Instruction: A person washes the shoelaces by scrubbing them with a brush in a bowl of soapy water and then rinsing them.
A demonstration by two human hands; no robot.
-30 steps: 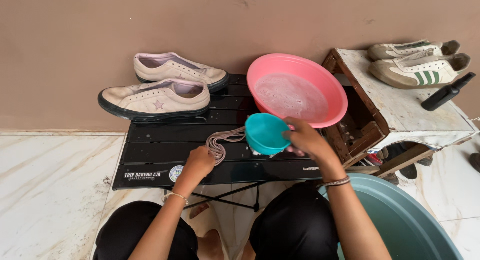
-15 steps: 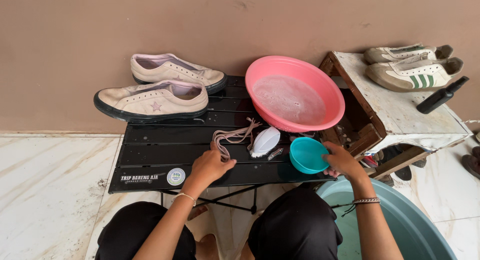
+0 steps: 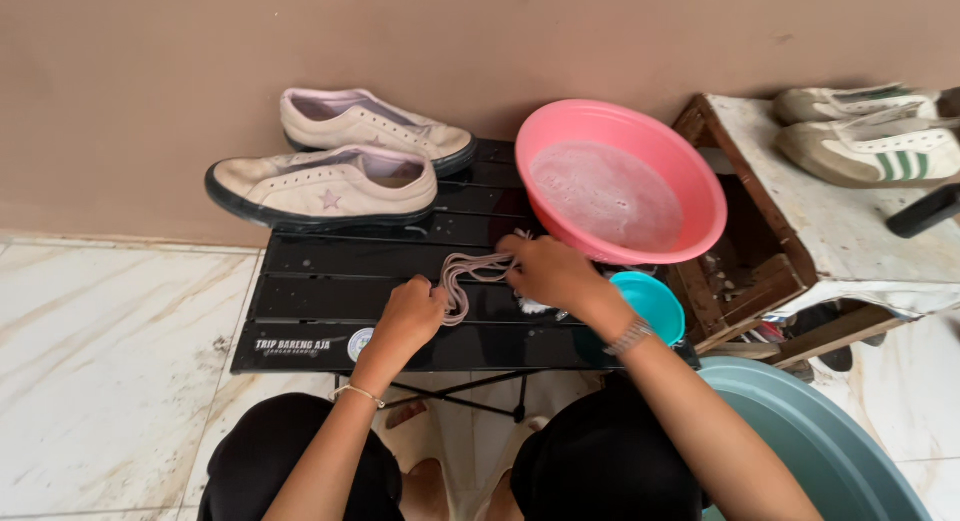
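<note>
Both hands pinch the pale shoelaces (image 3: 470, 276) — left hand (image 3: 408, 318) curled shut, right hand (image 3: 548, 271) fingers closed — above the black table (image 3: 310, 301).

**Cup set down, both hands on the laces**

The right hand (image 3: 550, 273) has let go of the small teal plastic cup (image 3: 652, 303), which a second ago it held over the middle of the black slatted folding table (image 3: 320, 293) and half a second ago carried toward the table's right end. The cup now sits at that right end, below the pink basin. The right hand has moved back left and joined the left hand (image 3: 410, 316) on the bundle of pale pinkish shoelaces (image 3: 468, 277), stretched between them. The white brush is now mostly hidden behind the right hand.
</note>
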